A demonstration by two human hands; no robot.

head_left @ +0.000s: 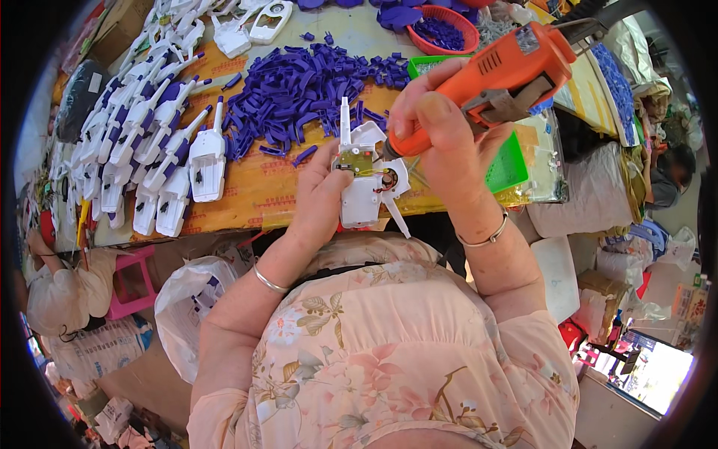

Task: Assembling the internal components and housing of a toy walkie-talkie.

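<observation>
My left hand (320,191) grips an opened white plastic housing (360,214) at the table's near edge, thumb on its face. A small green circuit board (356,162) lies inside it, with thin wires running to a round part (389,179) in the second white half at its right. My right hand (452,153) is wrapped round an orange electric screwdriver (497,75), tilted with its nose down to the left. The nose is close to the board's right edge; whether the bit touches a screw is too small to tell.
Loose purple plastic parts (288,90) are heaped beyond my hands. Rows of white housings (153,135) cover the table's left. A green tray (510,166) sits right of my wrist, a red basket (473,31) farther back. Another person (63,292) is at far left, near a pink stool (136,277).
</observation>
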